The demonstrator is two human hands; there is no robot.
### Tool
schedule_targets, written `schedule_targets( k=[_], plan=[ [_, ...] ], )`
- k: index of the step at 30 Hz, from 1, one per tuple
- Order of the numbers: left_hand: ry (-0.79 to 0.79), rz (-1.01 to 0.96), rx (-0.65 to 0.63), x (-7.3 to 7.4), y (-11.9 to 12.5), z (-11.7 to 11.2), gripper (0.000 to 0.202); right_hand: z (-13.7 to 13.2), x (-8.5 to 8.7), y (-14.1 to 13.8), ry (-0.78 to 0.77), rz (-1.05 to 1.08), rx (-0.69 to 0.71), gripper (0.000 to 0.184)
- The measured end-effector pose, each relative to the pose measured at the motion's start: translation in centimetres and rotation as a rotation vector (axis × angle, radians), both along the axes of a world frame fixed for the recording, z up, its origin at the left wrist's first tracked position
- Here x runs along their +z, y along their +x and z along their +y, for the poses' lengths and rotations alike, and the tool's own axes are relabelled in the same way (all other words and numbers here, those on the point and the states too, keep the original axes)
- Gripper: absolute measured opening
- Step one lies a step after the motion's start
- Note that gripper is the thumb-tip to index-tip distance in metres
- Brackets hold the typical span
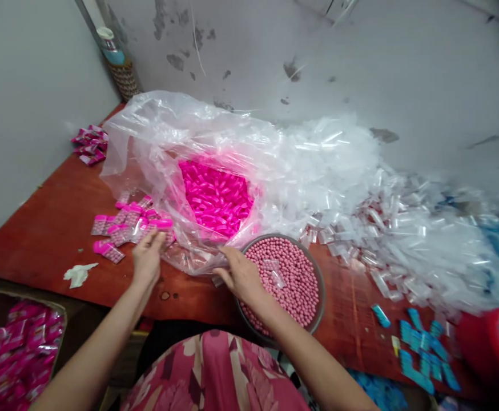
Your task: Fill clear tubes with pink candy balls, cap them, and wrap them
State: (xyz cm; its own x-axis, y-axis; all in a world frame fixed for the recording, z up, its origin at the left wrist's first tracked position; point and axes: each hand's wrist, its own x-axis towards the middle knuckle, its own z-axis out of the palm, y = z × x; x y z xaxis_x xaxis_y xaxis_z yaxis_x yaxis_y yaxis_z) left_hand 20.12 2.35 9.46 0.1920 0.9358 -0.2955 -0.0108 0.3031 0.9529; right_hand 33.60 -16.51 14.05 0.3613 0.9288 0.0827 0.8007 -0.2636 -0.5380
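My left hand [148, 258] reaches out over the red table [52, 228], fingers stretched toward a cluster of small pink-capped packets [127, 224]; whether it holds one I cannot make out. My right hand [241, 275] rests at the near edge of a big clear plastic bag [159, 137] filled with bright pink caps [216, 197], fingers curled at the bag's rim beside a round bowl [320, 285] of pale pink beads [294, 279]. A small clear tube lies on the beads.
A heap of small clear tubes [382, 228] spreads over the right of the table. Blue packets [423, 348] lie at the near right by a red container [485, 342]. A box of pink packets [18, 348] stands at lower left. More pink packets [90, 144] and a bottle [119, 63] sit far left.
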Motion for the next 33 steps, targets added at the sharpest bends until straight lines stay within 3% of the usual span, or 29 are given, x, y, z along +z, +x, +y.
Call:
schedule_targets(
  k=[3, 6, 9, 13, 15, 16, 20, 25, 33],
  plan=[
    [0.249, 0.134, 0.077, -0.1, -1.1, 3.6, 0.044, -4.5, 0.1, 3.1, -0.085, -0.067, -0.205, 0.025],
    [0.459, 0.295, -0.01, 0.5, -0.9, 3.0, 0.046, -8.3, -0.8, 6.1, -0.244, -0.172, -0.335, 0.022],
    [0.56, 0.347, -0.333, 1.5, 1.7, -2.2, 0.036, -10.4, -1.9, 7.6, -0.339, -0.167, -0.397, 0.02],
    [0.843, 0.283, -1.021, 2.6, 7.8, -11.3, 0.027, -11.4, -2.8, 7.7, -0.306, -0.118, -0.477, 0.023],
    [0.941, 0.483, -1.29, 2.5, 11.0, -14.8, 0.026, -12.0, -3.0, 7.7, -0.276, -0.1, -0.502, 0.023],
    [0.943, 0.531, -1.33, 2.4, 12.3, -16.0, 0.025, -12.4, -3.1, 7.7, -0.26, -0.086, -0.514, 0.023],
    [0.926, 0.664, -1.41, 1.3, 15.8, -18.8, 0.023, -14.3, -3.0, 7.5, -0.187, -0.015, -0.55, 0.022],
    [0.874, 0.751, -1.422, 0.0, 17.9, -20.3, 0.026, -16.4, -3.2, 6.8, -0.1, 0.051, -0.6, 0.022],
    [0.738, 0.481, -1.32, -1.6, 18.2, -20.2, 0.014, -17.9, -4.5, 8.0, 0.027, 0.088, -0.698, 0.034]
  ],
)
